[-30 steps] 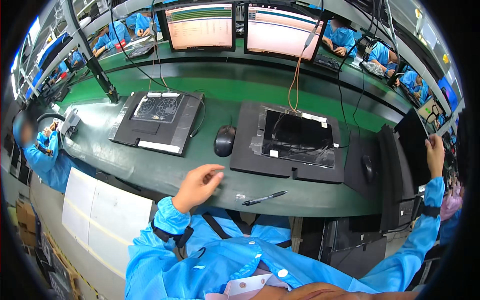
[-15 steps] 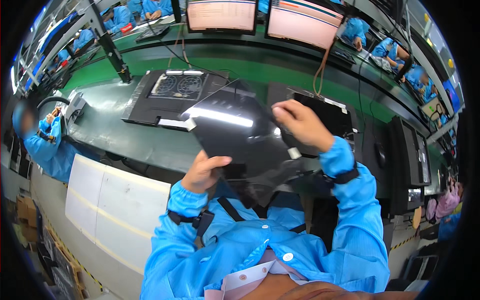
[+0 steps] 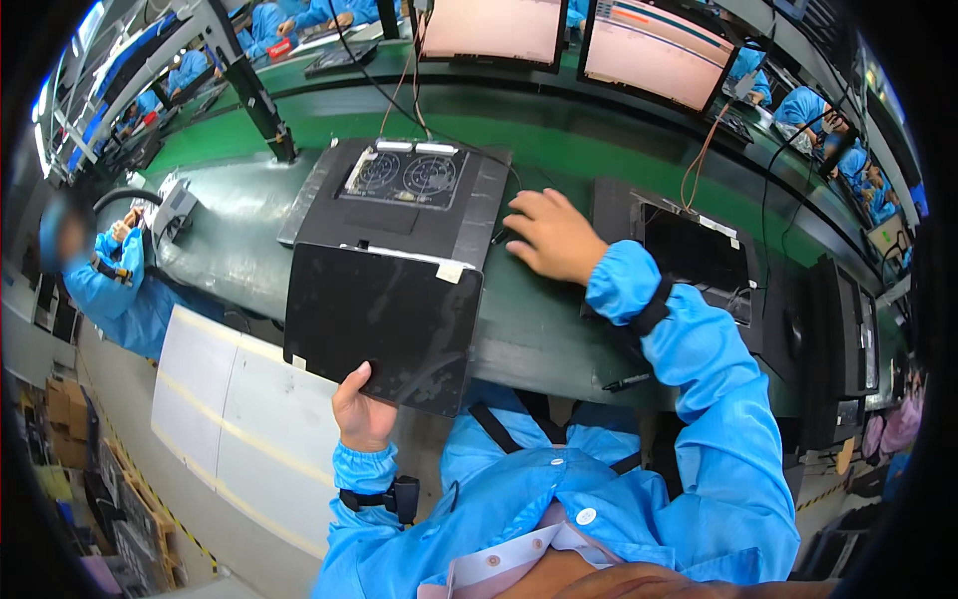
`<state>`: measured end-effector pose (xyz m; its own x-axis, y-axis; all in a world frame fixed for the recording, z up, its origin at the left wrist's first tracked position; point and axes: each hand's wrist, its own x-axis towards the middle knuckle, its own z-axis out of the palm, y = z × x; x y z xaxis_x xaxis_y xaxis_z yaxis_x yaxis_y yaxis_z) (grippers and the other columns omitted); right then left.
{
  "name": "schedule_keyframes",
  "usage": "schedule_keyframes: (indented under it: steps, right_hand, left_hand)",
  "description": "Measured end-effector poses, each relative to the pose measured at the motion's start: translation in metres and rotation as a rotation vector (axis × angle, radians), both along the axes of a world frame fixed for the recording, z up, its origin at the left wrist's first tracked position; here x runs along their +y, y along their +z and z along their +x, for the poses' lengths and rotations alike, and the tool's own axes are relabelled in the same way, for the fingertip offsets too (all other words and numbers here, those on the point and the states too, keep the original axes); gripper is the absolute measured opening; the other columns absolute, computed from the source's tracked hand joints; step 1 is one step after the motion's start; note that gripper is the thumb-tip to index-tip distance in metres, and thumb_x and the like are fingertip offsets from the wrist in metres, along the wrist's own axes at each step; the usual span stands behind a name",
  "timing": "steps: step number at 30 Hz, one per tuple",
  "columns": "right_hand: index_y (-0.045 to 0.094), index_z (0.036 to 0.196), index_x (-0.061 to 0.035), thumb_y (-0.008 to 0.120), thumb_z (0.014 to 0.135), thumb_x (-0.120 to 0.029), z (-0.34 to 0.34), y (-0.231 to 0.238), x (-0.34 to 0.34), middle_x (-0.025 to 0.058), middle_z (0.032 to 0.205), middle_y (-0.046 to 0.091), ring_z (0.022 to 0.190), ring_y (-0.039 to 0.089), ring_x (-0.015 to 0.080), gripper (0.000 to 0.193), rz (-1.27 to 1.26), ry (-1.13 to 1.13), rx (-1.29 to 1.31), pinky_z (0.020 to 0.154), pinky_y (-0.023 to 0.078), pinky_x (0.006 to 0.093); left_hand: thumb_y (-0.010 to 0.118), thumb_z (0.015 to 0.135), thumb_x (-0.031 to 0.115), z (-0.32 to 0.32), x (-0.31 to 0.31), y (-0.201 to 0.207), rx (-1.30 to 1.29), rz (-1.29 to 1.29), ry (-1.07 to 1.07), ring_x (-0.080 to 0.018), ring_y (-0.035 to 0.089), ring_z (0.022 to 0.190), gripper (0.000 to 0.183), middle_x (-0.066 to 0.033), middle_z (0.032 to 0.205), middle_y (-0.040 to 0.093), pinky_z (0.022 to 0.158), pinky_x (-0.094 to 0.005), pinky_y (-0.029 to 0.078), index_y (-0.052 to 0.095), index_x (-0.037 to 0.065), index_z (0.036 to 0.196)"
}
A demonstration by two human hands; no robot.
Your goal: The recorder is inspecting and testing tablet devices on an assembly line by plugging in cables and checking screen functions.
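glossy black panel (image 3: 384, 324), matt green bench (image 3: 249, 250)

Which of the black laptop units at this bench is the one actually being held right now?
The closed black laptop at the bench's near edge: the left hand grips its lower edge. The opened unit with two fans behind it and the unit on the right lie untouched.

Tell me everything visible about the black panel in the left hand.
The black panel is a flat, roughly rectangular sheet with a slightly glossy dark face and small pale tape tabs at two corners. It tilts over the bench's near edge, its far edge resting against the black tray with two fans. The left hand grips its lower edge, thumb on the face.
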<state>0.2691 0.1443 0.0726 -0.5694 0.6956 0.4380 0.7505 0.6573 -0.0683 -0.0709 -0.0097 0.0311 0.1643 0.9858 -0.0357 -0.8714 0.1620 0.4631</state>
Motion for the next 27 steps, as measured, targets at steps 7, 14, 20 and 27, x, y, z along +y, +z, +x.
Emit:
schedule_keyframes:
  steps: [7, 14, 20, 27]
  right_hand:
    - [0.067, 0.102, -0.0045, 0.071, 0.089, -0.024, -0.017, 0.029, -0.013, 0.0123, 0.108, 0.067, 0.104, 0.063, 0.031, 0.023, -0.195, -0.017, 0.014, 0.101, 0.046, 0.0491]
    - [0.063, 0.119, -0.0024, 0.062, 0.094, -0.011, -0.062, 0.07, -0.079, 0.0185, 0.109, 0.067, 0.094, 0.066, 0.0353, 0.026, -0.313, 0.134, 0.576, 0.082, 0.052, 0.04]
    - [0.065, 0.118, -0.0013, 0.068, 0.093, -0.011, -0.075, 0.063, -0.086, 0.0144, 0.101, 0.071, 0.091, 0.069, 0.0286, 0.027, -0.343, 0.085, 0.581, 0.078, 0.053, 0.035]
    - [0.069, 0.111, -0.0022, 0.071, 0.09, -0.012, -0.078, 0.059, -0.088, 0.0152, 0.104, 0.072, 0.089, 0.069, 0.0306, 0.024, -0.16, 0.126, 0.554, 0.073, 0.054, 0.0365]
  left_hand:
    - [0.056, 0.098, 0.014, 0.011, 0.035, 0.023, -0.112, -0.124, 0.084, -0.0324, 0.058, 0.127, 0.034, -0.0148, 0.132, 0.065, 0.112, -0.0504, 0.042, 0.061, -0.001, 0.129]
    - [0.053, 0.101, 0.016, 0.006, 0.061, 0.017, -0.181, -0.102, 0.116, -0.0357, 0.056, 0.129, 0.034, -0.0167, 0.137, 0.061, 0.113, -0.0521, 0.041, 0.061, 0.0, 0.129]
    - [0.054, 0.1, 0.015, 0.013, 0.057, 0.026, -0.156, -0.093, 0.106, -0.0348, 0.06, 0.124, 0.028, -0.016, 0.131, 0.066, 0.111, -0.0513, 0.043, 0.066, 0.001, 0.122]
    - [0.055, 0.1, 0.014, 0.008, 0.053, 0.02, -0.158, -0.092, 0.102, -0.0328, 0.061, 0.123, 0.027, -0.0155, 0.129, 0.067, 0.11, -0.0493, 0.045, 0.066, 0.0, 0.121]
